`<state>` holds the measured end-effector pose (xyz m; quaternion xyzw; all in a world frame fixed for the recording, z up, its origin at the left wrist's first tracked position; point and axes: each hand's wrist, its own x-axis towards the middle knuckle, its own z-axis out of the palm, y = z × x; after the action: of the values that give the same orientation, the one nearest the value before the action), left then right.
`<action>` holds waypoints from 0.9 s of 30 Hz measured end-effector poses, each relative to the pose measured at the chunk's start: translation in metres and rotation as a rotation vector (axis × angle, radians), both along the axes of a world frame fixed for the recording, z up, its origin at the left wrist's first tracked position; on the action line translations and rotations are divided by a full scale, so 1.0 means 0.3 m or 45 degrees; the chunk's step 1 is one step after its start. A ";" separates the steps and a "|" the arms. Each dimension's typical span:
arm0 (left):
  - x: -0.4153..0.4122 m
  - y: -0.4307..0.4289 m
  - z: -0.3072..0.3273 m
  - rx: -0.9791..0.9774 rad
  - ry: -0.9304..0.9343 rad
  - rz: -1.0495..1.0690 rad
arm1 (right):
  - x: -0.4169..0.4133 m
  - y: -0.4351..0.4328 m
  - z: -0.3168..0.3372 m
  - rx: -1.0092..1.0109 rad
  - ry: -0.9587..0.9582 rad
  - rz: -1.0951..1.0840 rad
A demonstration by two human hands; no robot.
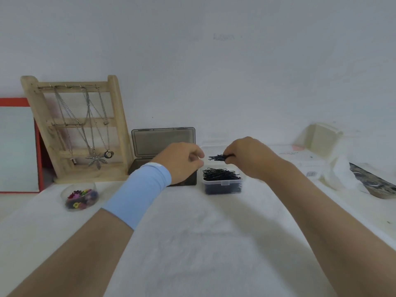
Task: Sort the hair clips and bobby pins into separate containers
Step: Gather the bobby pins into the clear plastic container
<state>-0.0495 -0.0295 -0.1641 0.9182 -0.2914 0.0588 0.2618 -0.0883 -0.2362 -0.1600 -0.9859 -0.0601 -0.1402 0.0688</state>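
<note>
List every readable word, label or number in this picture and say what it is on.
None can be read.
Faint marks on the wall: too blurred.
Dark print on the white packet: too small.
Barcode sticker: digits illegible.

Light-blue, apparently fabric left wristband (137,194).

The right hand (249,157) held a bunch of bobby pins (219,157) directly above the pin tub (222,186), which held further pins. The left hand (182,162) was just left of that bunch, apart from it, before the lidded box (164,141), whose raised lid stood behind the hand. The box stood just left of the pin tub. Left of the left hand and nearer the person sat the round tub (63,195) with hair clips (80,195) in it. Behind it stood the necklace stand (114,116). Well right of the right hand lay wrappings (338,170).
</note>
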 end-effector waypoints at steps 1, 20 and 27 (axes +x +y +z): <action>0.013 -0.017 -0.003 0.012 0.004 0.007 | 0.010 -0.007 -0.019 -0.013 -0.013 -0.011; 0.010 -0.167 -0.166 0.635 -0.084 -0.276 | 0.075 -0.081 -0.117 0.698 0.199 -0.298; 0.019 -0.133 -0.104 0.138 -0.132 -0.258 | 0.086 -0.090 -0.130 1.563 0.239 -0.306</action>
<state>-0.0438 -0.0693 -0.1954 0.8925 -0.3987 0.0636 0.2010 -0.0626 -0.2631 -0.1989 -0.7748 0.1485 -0.0688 0.6107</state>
